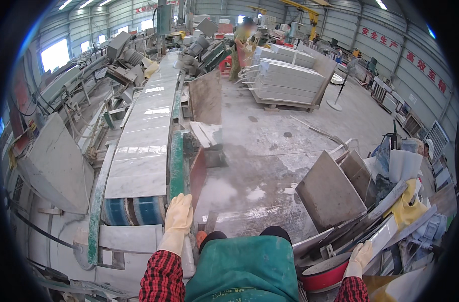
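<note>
White marble-like slabs lie in a row along a conveyor, which runs away from me on the left. Blue rollers show at its near end. My left hand, in a cream rubber glove, lies with fingers extended at the near end of the green side rail; nothing shows in its grasp. On the right, my other gloved hand, the right hand, hangs beside a white stone strip and above a round red tub. Its fingers look loosely extended; whether they touch the strip is unclear.
Brown boards and scrap pieces lean in a pile at right, with a yellow cloth on it. A strapped slab stack stands on a pallet ahead. Another person stands beyond the conveyor. Wet concrete floor lies between.
</note>
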`<state>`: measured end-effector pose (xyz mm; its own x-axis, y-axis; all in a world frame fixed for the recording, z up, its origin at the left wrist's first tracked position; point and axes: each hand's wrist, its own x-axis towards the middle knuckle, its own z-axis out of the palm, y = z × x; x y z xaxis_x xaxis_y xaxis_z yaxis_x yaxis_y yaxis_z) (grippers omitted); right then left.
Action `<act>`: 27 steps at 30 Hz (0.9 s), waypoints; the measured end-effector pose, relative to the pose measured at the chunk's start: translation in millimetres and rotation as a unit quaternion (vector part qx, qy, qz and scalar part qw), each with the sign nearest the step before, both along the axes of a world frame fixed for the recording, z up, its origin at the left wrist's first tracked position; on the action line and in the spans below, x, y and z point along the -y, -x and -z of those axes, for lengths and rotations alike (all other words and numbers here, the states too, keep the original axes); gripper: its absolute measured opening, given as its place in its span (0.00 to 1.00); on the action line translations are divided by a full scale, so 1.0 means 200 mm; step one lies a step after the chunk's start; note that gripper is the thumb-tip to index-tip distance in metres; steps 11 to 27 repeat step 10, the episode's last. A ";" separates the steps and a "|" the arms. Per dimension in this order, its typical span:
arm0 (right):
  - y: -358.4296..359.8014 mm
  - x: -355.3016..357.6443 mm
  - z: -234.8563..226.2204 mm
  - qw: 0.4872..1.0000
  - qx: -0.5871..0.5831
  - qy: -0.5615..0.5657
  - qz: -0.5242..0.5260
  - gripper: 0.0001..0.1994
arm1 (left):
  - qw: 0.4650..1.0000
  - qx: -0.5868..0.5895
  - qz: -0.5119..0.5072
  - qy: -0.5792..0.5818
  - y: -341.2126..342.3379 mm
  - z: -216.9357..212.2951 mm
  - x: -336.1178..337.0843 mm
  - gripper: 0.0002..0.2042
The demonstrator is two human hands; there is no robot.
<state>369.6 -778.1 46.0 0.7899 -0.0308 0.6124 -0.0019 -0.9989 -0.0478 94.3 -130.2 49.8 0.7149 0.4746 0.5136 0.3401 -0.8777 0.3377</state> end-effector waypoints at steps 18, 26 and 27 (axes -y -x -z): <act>0.04 -0.01 0.01 0.999 -0.039 -0.009 0.003 0.15 | 1.000 -0.017 -0.005 0.011 0.01 0.01 -0.01 0.18; 0.04 -0.01 0.01 0.999 -0.039 -0.009 0.003 0.15 | 1.000 -0.017 -0.005 0.011 0.01 0.01 -0.01 0.18; 0.04 -0.01 0.01 0.999 -0.039 -0.009 0.003 0.15 | 1.000 -0.017 -0.005 0.011 0.01 0.01 -0.01 0.18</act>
